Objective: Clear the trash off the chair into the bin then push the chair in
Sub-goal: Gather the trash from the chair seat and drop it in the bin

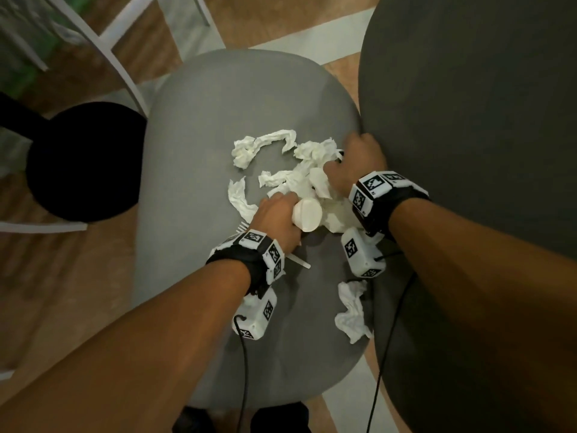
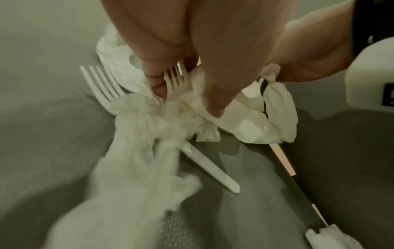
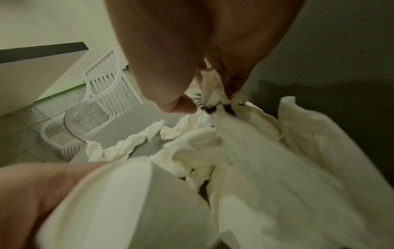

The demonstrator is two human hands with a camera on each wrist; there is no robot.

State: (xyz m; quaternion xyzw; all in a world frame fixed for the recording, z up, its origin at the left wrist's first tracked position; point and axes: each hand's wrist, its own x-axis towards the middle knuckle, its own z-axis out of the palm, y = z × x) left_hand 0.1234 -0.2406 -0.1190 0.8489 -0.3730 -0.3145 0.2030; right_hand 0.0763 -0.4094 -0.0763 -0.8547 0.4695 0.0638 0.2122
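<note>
Both grips are closed: left hand (image 1: 278,216) holds a white cup (image 1: 307,215) and fork (image 2: 177,79), right hand (image 1: 354,165) clutches crumpled napkins (image 1: 315,154), on the grey chair seat (image 1: 199,157) above wood floor (image 1: 65,295). Forearms reach downward.

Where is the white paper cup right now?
In the head view the white paper cup lies on its side mid-seat on the grey chair, gripped by the left hand, crumpled napkins beside it.
</note>
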